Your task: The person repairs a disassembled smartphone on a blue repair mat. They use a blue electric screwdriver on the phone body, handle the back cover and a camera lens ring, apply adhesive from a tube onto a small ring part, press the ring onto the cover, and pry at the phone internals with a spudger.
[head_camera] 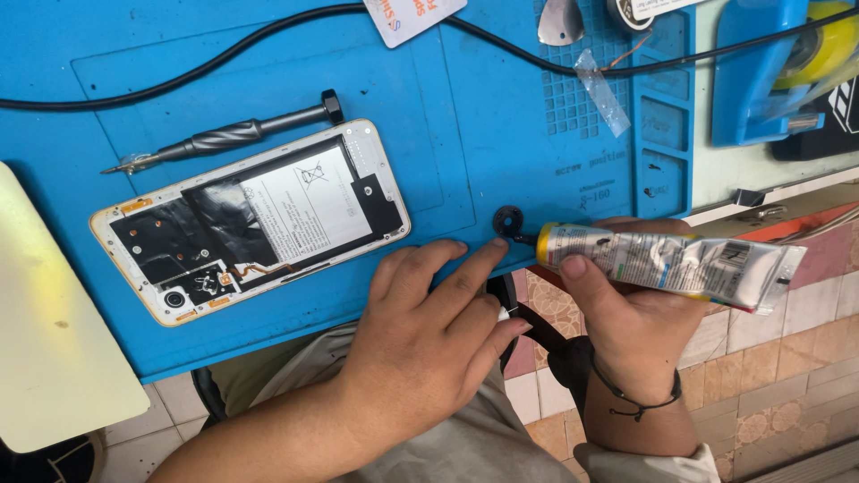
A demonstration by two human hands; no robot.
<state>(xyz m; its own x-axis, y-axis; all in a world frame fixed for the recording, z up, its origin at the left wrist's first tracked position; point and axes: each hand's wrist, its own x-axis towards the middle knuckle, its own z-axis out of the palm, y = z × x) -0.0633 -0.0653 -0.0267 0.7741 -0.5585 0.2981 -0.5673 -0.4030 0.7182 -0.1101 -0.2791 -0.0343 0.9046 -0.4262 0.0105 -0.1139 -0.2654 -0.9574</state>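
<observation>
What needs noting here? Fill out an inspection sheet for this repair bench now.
Surface: blue repair mat, its compartments at the right.
Job's things: glue tube, nozzle at a small black round part; opened phone, back cover off, battery showing.
Clutter: screwdriver, metal pick, white card, tape dispenser.
Hands: left hand fingertip beside the round part; right hand grips the tube.
Cables: black cable across the mat.
Surroundings: tiled floor below.

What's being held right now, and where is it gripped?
The right hand holds a glue tube around its nozzle end. The left hand holds nothing clearly visible.
</observation>
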